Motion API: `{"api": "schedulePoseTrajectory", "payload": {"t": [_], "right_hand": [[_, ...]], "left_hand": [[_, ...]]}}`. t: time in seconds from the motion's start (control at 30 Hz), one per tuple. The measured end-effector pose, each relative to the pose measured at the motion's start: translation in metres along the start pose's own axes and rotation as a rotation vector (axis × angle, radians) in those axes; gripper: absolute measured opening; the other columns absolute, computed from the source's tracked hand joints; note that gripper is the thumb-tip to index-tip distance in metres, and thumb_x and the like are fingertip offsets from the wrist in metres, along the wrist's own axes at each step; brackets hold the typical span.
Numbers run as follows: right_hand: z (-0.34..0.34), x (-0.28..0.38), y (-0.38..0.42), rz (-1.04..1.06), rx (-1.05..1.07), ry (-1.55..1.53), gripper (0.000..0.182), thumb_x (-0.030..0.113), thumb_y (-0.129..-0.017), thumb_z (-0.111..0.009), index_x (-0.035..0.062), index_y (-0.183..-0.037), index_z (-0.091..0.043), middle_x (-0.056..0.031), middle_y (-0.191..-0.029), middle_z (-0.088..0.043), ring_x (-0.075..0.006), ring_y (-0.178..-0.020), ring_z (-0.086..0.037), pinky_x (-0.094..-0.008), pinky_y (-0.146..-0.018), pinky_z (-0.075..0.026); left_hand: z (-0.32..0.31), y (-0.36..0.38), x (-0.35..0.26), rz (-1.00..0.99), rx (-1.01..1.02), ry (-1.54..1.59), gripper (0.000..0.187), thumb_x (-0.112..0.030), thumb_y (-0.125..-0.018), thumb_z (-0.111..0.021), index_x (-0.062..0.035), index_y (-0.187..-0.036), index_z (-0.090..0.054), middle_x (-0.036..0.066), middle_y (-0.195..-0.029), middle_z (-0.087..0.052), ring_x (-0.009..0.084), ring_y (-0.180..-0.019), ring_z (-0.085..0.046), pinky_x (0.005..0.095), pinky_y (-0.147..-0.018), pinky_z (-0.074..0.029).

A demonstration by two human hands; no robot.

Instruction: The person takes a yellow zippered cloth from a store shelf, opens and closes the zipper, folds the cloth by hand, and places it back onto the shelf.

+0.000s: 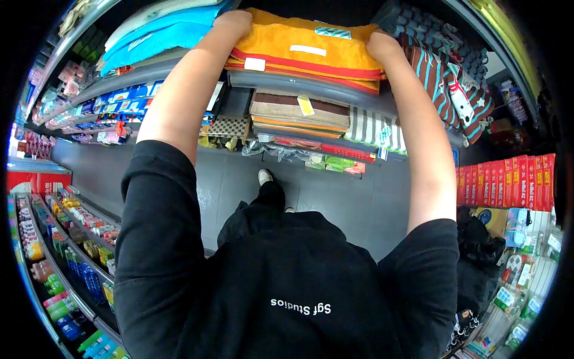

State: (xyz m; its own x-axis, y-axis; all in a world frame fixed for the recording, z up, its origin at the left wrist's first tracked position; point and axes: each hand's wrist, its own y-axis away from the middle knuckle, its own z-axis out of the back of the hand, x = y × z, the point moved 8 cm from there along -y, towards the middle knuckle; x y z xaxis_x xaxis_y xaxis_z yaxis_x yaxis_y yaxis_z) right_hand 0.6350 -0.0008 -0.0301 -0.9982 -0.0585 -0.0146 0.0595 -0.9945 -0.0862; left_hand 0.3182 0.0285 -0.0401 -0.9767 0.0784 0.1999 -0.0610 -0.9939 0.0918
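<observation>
A stack of folded orange and red towels (299,45) with white labels lies on the upper shelf in front of me. My left hand (235,23) is at the stack's left end, beside folded blue towels (161,37). At the right end is my right hand (382,46), next to brown striped textiles (427,78). Both hands rest against the orange towel's ends, with their fingertips hidden behind or under the cloth.
Below, a lower shelf holds folded brown towels (299,110) and a grey-striped cloth (368,127). Curved shelves of bottles (89,281) stand at the left. Red boxes (505,182) line the right side, above hanging packages (517,269).
</observation>
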Motion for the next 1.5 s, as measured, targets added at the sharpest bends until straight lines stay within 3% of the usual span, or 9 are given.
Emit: {"api": "schedulePoseTrajectory", "payload": {"t": [0.2, 0.3, 0.37, 0.47, 0.57, 0.67, 0.9, 1.33, 1.5], "right_hand": [[0.010, 0.013, 0.023, -0.022, -0.056, 0.058, 0.030, 0.011, -0.083, -0.042, 0.0019, -0.106, -0.060, -0.0208, -0.112, -0.057, -0.0341, -0.104, -0.056, -0.0425, -0.084, -0.047], [0.012, 0.022, 0.032, 0.017, -0.098, 0.128, 0.029, 0.010, -0.084, -0.042, 0.0025, -0.108, -0.058, -0.0200, -0.112, -0.057, -0.0352, -0.102, -0.057, -0.0417, -0.082, -0.049], [0.018, 0.028, 0.031, 0.047, -0.147, 0.148, 0.030, 0.010, -0.083, -0.043, 0.0026, -0.110, -0.056, -0.0195, -0.111, -0.058, -0.0361, -0.100, -0.058, -0.0411, -0.080, -0.050], [0.020, 0.040, 0.031, 0.086, -0.081, 0.162, 0.042, 0.027, -0.088, -0.042, 0.0056, -0.124, -0.045, -0.0202, -0.123, -0.050, -0.0372, -0.112, -0.050, -0.0432, -0.091, -0.043], [0.016, 0.049, 0.022, 0.317, -0.483, -0.150, 0.054, 0.046, -0.089, -0.034, 0.0104, -0.128, -0.044, -0.0201, -0.128, -0.044, -0.0361, -0.121, -0.039, -0.0418, -0.100, -0.032], [-0.017, 0.037, 0.020, 0.113, -0.337, -0.062, 0.059, 0.052, -0.088, -0.030, 0.0134, -0.133, -0.039, -0.0196, -0.135, -0.037, -0.0366, -0.127, -0.031, -0.0418, -0.105, -0.025], [-0.038, 0.027, 0.021, 0.050, -0.177, -0.131, 0.069, 0.060, -0.086, -0.025, 0.0148, -0.138, -0.030, -0.0190, -0.141, -0.027, -0.0367, -0.131, -0.024, -0.0407, -0.107, -0.021], [-0.035, 0.029, 0.023, 0.050, -0.162, -0.123, 0.072, 0.062, -0.085, -0.026, 0.0128, -0.138, -0.030, -0.0185, -0.141, -0.027, -0.0344, -0.131, -0.024, -0.0388, -0.108, -0.019], [-0.036, 0.029, 0.022, 0.059, -0.170, -0.125, 0.071, 0.061, -0.085, -0.027, 0.0125, -0.137, -0.032, -0.0198, -0.141, -0.028, -0.0350, -0.131, -0.024, -0.0406, -0.108, -0.019]], "left_hand": [[0.013, 0.015, -0.005, -0.038, -0.281, 0.058, 0.030, -0.025, -0.082, -0.055, -0.0033, -0.100, -0.064, 0.018, -0.099, -0.062, 0.0326, -0.096, -0.059, 0.0404, -0.082, -0.047], [0.019, 0.032, -0.014, 0.049, -0.079, -0.114, 0.036, -0.023, -0.089, -0.044, -0.0135, -0.123, -0.052, 0.010, -0.126, -0.050, 0.0274, -0.116, -0.049, 0.0417, -0.092, -0.042], [0.026, 0.028, -0.012, 0.061, -0.220, 0.032, 0.033, -0.018, -0.083, -0.045, -0.0010, -0.110, -0.056, 0.016, -0.107, -0.060, 0.0308, -0.094, -0.060, 0.0393, -0.077, -0.049], [0.045, 0.054, -0.042, -0.137, -0.356, 0.082, 0.042, -0.028, -0.085, -0.043, -0.0004, -0.116, -0.052, 0.016, -0.112, -0.058, 0.0319, -0.101, -0.056, 0.0381, -0.085, -0.044], [0.014, 0.034, -0.057, -0.120, -0.417, 0.229, 0.044, -0.038, -0.092, -0.035, -0.0155, -0.128, -0.046, 0.010, -0.133, -0.044, 0.0278, -0.123, -0.041, 0.0431, -0.101, -0.032], [-0.022, 0.017, -0.058, -0.243, -0.635, 0.276, 0.056, -0.050, -0.089, -0.033, -0.0061, -0.120, -0.051, 0.020, -0.116, -0.055, 0.0338, -0.110, -0.051, 0.0433, -0.095, -0.037], [-0.024, 0.023, -0.051, -0.043, -0.515, 0.335, 0.064, -0.055, -0.088, -0.030, -0.0030, -0.119, -0.052, 0.021, -0.123, -0.050, 0.0348, -0.115, -0.045, 0.0416, -0.100, -0.032], [-0.022, 0.024, -0.050, -0.113, -0.535, 0.344, 0.069, -0.058, -0.085, -0.031, -0.0021, -0.120, -0.051, 0.024, -0.124, -0.048, 0.0344, -0.117, -0.044, 0.0403, -0.100, -0.030], [-0.036, 0.003, -0.028, -0.066, -0.420, 0.705, 0.060, -0.048, -0.086, -0.039, -0.0013, -0.121, -0.050, 0.023, -0.125, -0.047, 0.0342, -0.117, -0.044, 0.0384, -0.100, -0.032]]}}
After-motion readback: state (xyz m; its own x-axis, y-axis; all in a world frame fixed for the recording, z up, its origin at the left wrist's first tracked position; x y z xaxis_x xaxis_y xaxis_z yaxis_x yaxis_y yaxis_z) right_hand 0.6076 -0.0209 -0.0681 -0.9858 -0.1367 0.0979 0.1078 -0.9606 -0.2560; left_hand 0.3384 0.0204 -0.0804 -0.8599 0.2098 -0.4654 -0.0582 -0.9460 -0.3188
